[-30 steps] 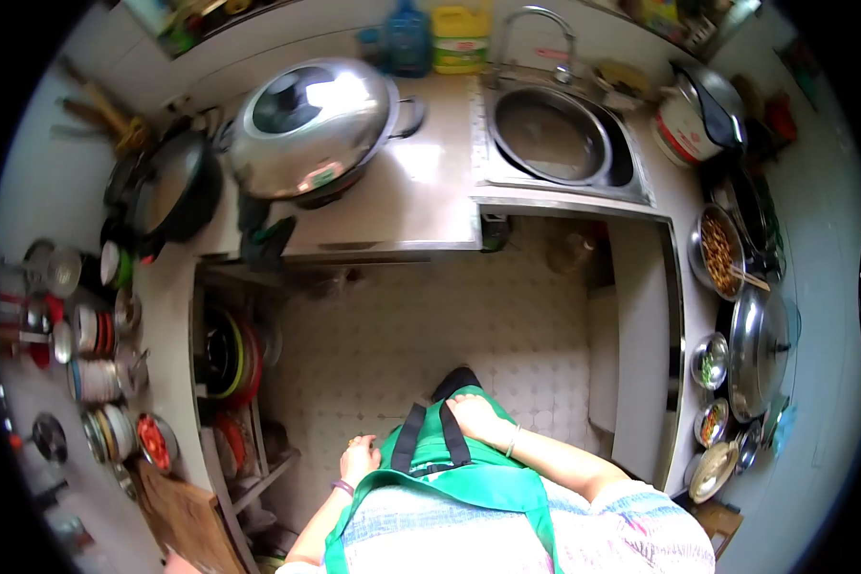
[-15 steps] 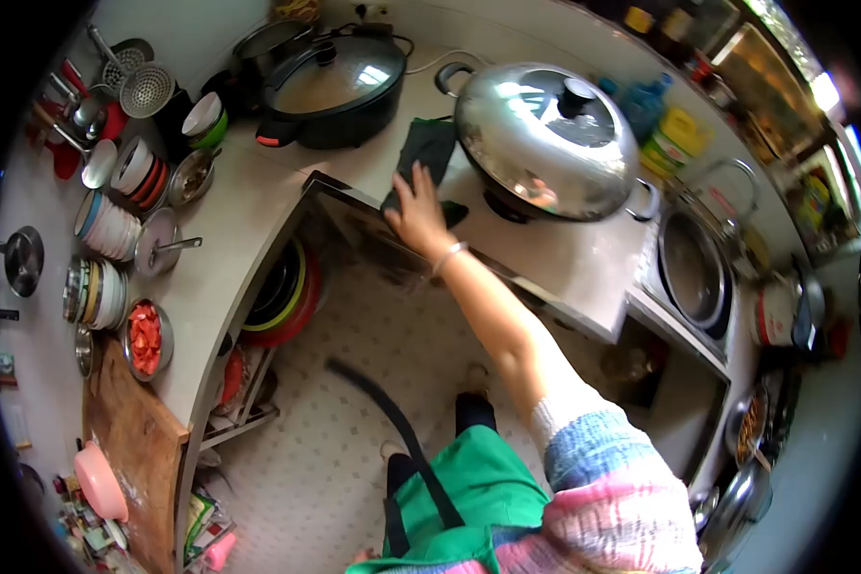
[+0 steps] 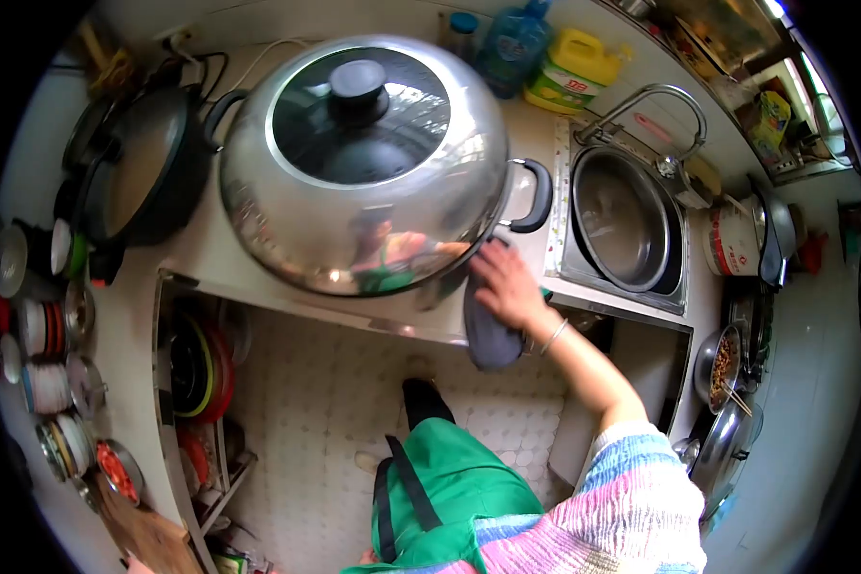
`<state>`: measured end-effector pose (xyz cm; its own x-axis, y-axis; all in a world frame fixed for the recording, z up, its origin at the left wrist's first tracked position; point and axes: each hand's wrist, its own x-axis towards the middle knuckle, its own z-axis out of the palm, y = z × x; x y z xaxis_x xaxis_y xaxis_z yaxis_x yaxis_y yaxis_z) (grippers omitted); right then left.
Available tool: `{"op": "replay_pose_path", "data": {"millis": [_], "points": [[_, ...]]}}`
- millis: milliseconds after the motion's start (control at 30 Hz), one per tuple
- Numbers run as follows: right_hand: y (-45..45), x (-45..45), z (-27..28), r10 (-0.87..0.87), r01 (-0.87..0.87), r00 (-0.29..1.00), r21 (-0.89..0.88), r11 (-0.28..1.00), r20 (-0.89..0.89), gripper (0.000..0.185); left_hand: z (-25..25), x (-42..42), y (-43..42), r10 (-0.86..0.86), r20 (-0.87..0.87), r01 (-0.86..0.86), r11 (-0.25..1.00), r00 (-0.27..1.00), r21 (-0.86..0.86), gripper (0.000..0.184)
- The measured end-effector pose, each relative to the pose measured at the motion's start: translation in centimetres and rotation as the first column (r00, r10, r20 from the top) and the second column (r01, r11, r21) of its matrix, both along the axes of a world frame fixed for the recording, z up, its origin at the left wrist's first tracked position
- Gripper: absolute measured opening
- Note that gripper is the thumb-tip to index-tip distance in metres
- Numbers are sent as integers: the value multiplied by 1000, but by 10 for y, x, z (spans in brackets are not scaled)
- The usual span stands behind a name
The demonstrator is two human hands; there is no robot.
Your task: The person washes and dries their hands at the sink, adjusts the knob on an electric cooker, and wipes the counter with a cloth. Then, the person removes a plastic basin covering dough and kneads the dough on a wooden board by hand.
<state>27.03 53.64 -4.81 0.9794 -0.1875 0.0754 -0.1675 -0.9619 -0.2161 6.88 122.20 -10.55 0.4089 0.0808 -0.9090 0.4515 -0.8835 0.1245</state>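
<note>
My right hand (image 3: 509, 287) lies over a dark grey cloth (image 3: 493, 335) at the counter's front edge, fingers spread across it and holding it. Part of the cloth droops over the edge. Just above the hand is the side handle (image 3: 536, 196) of a large steel wok with a domed lid (image 3: 430, 225). The lid has a glass centre and a black knob (image 3: 358, 81). Only a skin-coloured sliver of what seems to be my left hand (image 3: 367, 556) shows beside the green apron (image 3: 459, 469); its fingers cannot be made out.
Right of the wok is a sink with a metal basin (image 3: 622, 220) and a curved tap (image 3: 674, 91). A yellow bottle (image 3: 569, 72) and a blue bottle (image 3: 514, 48) stand behind. A dark lidded pan (image 3: 143, 172) and stacked bowls (image 3: 46, 327) occupy the left counter.
My right hand has moved with the cloth from the counter left of the wok to its right front side. The view has shifted toward the wok and sink.
</note>
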Motion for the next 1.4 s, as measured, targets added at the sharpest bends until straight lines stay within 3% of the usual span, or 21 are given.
{"op": "replay_pose_path", "data": {"millis": [200, 267, 300, 333, 400, 433, 467, 600, 633, 700, 767, 800, 867, 900, 1000, 1067, 1100, 1167, 1233, 1333, 1400], "points": [[-189, 75, -40, -274, 296, 943, -98, 950, 187, 52, 5, 20, -5, -69, 87, 65, 996, 994, 58, 32], [-224, 83, -45, -331, 358, 930, -179, 917, 160, 48, 4, 12, 0, -83, 162, 76, 996, 983, 53, 32], [-190, 87, 10, -437, 407, 898, -277, 870, -55, 46, 4, 1, 2, -65, 211, 57, 997, 975, 46, 32], [-204, 76, -10, -403, 389, 915, -335, 858, 29, 45, 6, -11, -1, -32, 265, 25, 999, 964, 31, 32], [-162, 51, 16, -444, 457, 878, -37, 889, 177, 38, 50, 10, -62, 144, 359, -135, 990, 922, -50, 27], [-111, 38, 53, -400, 397, 916, 80, 914, 19, 37, 54, 9, -72, 226, 373, -201, 974, 900, -103, 24], [-115, -6, 5, -88, 121, 977, -168, 978, 195, 33, 50, 6, -79, 304, 388, -261, 952, 870, -161, 22], [124, -66, 44, 262, -267, 964, 244, 932, 51, 25, 41, -12, -84, 533, 472, -318, 828, 702, -462, 24], [186, -74, 53, 387, -368, 922, 354, 860, 18, 24, 41, -20, -77, 659, 339, -441, 723, 671, -532, 28], [285, -104, 31, 617, -171, 667, 721, 672, -416, 28, 59, -18, -62, 855, 41, -687, 442, 517, -577, 35], [366, -92, 39, 763, -29, 440, 842, 539, -473, 31, 77, -45, -37, 922, -321, -812, -10, 219, -583, 35], [391, -87, 12, 802, -164, 249, 793, 587, -542, 37, 78, -60, -16, 865, -496, -810, -239, 72, -535, 35], [457, -66, 83, 691, 719, 266, 616, 322, -672, 45, 59, -108, 18, 764, -630, -660, -545, -137, -517, 38], [481, -62, 91, 763, 871, 167, 455, 182, -625, 48, 55, -133, 39, 678, -704, -563, -673, -212, -479, 38], [501, -58, -30, 691, 954, -295, -156, 258, -660, 38, 40, -193, 79, 516, -750, -397, -843, -414, -362, 30], [553, -39, -32, 462, 813, -311, 18, 581, -831, 35, -3, -235, 86, 436, -741, -326, -896, -511, -302, 26], [582, -34, -29, 340, 697, -269, 62, 715, -901, 33, -47, -267, 89, 426, -777, -321, -898, -464, -301, 36], [644, -19, -9, 328, 299, -252, 249, 921, -910, 32, 20, -252, 122, 713, -492, -610, -693, -500, -384, 33], [693, 2, -2, 386, -2, -121, 389, 921, -915, 32, 14, -248, 156, 894, -202, -741, -445, -400, -502, 27], [767, 28, -6, 568, -164, 93, 550, 819, -818, 33, 151, -190, 273, 840, 70, -462, -225, -539, -858, 30], [827, 47, 11, 654, -171, 105, 634, 754, -749, 32, 277, -148, 348, 676, 409, -276, 302, -613, -913, 29]]}}
